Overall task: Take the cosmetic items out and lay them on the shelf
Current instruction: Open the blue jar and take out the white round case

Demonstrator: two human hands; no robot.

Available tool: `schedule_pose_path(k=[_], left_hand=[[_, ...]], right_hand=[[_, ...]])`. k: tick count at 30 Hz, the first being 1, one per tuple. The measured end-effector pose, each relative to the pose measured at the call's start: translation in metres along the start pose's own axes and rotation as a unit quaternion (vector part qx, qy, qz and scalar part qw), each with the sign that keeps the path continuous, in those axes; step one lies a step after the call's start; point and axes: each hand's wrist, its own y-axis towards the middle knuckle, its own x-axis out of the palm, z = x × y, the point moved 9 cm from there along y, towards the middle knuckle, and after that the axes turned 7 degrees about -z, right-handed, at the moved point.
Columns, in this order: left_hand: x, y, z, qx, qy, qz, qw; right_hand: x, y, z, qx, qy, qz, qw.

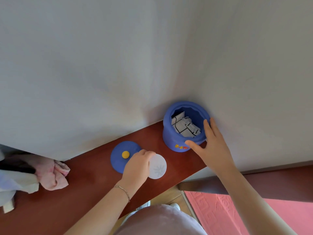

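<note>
I see a reddish-brown shelf [94, 180] that runs along a white wall [118, 65]. On it, near the wall, stands a blue jar [176, 141] with no lid on top. Inside the jar there are white packets with black lines [185, 127]; I cannot tell what exactly they are. The right hand [211, 146] is at the jar: the fingers are spread wide, the thumb lies on the front of the jar and the other fingers reach the rim on the far right side, so it cups the jar loosely and is not closed around it.

To the left of the jar, the blue lid [118, 158] with a yellow knob [125, 154] lies flat on the shelf. Just beside the lid there is a round white case [158, 167] with a pale pattern on top. The left hand [137, 165] is curled over the left edge of this case, and the fingers bend down onto it; whether they really pinch it, I cannot tell. A thin bracelet [122, 189] is on the left wrist.

At the far left of the shelf lies a pink cloth [54, 175], well apart from the jar.
</note>
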Motion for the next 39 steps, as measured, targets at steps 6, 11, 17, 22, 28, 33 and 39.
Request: schedule_pose_path(k=[6,11,17,22,28,33,39], left_hand=[[-0.021,-0.001,0.012,0.041,0.094,0.034,0.994],[-0.056,0.0,-0.008,0.048,0.156,0.084,0.983],[-0.055,-0.021,-0.048,-0.014,0.102,0.076,0.992],[-0.053,-0.023,-0.054,-0.007,0.093,0.081,0.992],[-0.097,-0.027,-0.027,0.01,0.046,0.148,0.988],[-0.156,-0.025,0.034,0.079,0.01,0.243,0.967],[-0.158,0.022,0.117,0.183,0.005,0.22,0.958]], right_hand=[[-0.001,0.0,0.0,0.004,0.005,0.001,1.0],[-0.001,0.0,0.0,0.001,0.005,0.006,1.0],[0.0,0.0,0.001,-0.001,0.016,0.007,1.0],[0.0,0.001,0.002,-0.001,0.013,0.007,1.0],[0.001,0.001,0.002,-0.003,0.021,0.009,1.0],[0.001,0.001,0.004,-0.005,0.041,0.017,0.999],[0.001,0.001,0.005,-0.011,0.065,0.027,0.997]])
